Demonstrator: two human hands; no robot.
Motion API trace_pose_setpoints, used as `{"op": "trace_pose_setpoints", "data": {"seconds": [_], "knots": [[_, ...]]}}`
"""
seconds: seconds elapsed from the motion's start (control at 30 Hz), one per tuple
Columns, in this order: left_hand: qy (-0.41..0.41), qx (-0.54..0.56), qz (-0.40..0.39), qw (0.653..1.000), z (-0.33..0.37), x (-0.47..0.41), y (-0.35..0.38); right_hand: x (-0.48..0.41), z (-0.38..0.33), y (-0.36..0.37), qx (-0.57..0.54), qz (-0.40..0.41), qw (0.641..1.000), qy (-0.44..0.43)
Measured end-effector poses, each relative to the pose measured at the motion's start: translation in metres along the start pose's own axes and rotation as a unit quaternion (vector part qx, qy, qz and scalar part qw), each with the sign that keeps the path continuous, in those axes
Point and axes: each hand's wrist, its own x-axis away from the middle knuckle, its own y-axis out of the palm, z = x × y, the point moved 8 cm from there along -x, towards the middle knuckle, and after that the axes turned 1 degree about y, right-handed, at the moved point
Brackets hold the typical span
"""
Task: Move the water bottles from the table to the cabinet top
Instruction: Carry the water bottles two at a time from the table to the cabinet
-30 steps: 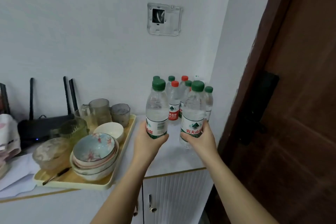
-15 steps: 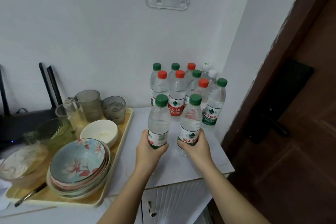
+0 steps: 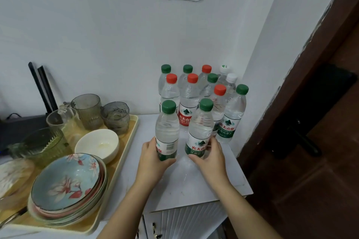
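Left hand (image 3: 153,158) and right hand (image 3: 208,156) each hold one bottle upright, low over the cabinet top (image 3: 204,184).

Risk, as I judge it:
- Pushing forward could knock the group (image 3: 189,99) just behind. It is tightly packed, so one hit could topple several.
- Letting go before a base sits flat could tip a bottle. The grip is low and the weight sits above the fingers.
- Drifting left could put the left bottle (image 3: 167,128) into the tray (image 3: 134,132). The glasses (image 3: 115,117) stand near that edge.
- Drifting right brings the right bottle (image 3: 200,132) toward the cabinet's open edge by the door (image 3: 320,141).

Hands:
- The left hand's fingers are curled round the left bottle's lower label and the thumb is on the near side.
- The right hand wraps the right bottle's lower label the same way.
- Neither hand is spread and both grips are closed on plastic.
- I cannot tell whether the bases touch the surface, because the hands hide the left one.

Outward:
- Both held bottles have green caps and sit side by side, slightly apart.
- The group has green, red and white caps and stands in the back right corner against the wall (image 3: 97,35).
- Stacked bowls (image 3: 66,180) sit on the tray's near end.
- No table is in view.
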Motion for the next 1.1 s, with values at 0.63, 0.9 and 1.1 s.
{"op": "trace_pose_setpoints", "data": {"seconds": [0.63,0.9,1.1], "knots": [[-0.002,0.047,0.078,0.996,0.002,-0.048,0.02,-0.039,-0.005,0.004,0.112,0.078,0.991,-0.013],[0.026,0.061,0.062,0.996,0.004,-0.05,0.02,-0.034,-0.01,-0.001,0.142,0.086,0.986,-0.03],[0.055,0.145,0.022,0.988,0.02,-0.052,0.016,-0.027,0.001,-0.058,0.017,0.23,0.973,-0.022]]}}
